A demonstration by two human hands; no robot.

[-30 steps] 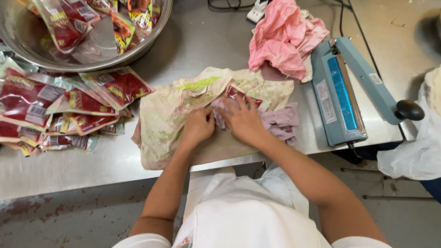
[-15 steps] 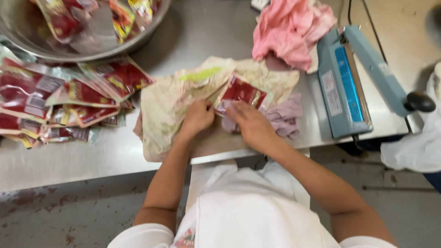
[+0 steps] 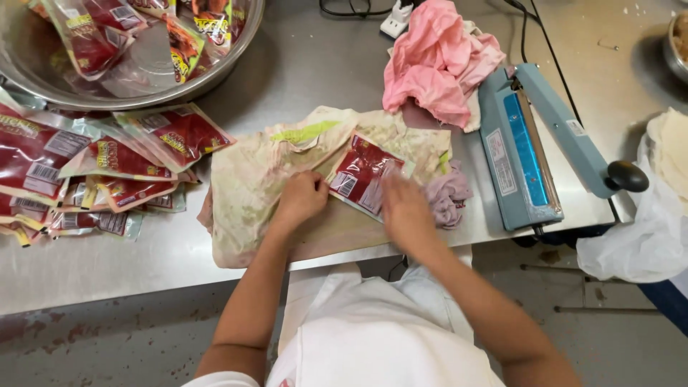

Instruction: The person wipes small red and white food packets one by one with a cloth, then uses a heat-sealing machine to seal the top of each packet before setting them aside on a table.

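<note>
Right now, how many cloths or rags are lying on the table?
3: a stained cloth spread under the hands, a pink rag bunched beside the heat sealer, and a small lilac rag near the right hand. More may be hidden.

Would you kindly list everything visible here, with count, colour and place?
red pouch: one, red, on the stained cloth, between both hands.
stained cloth: one, cream, table front.
pouch pile: several, red, left.
metal bowl: one, silver, top left, holding more pouches.
pink cloth: one, pink, top centre.
purple rag: one, lilac, beside the cloth.
heat sealer: one, blue, right.
plastic bag: one, white, far right.
steel table: one, grey.
left hand: on the pouch's edge.
right hand: blurred, on the pouch.
</note>
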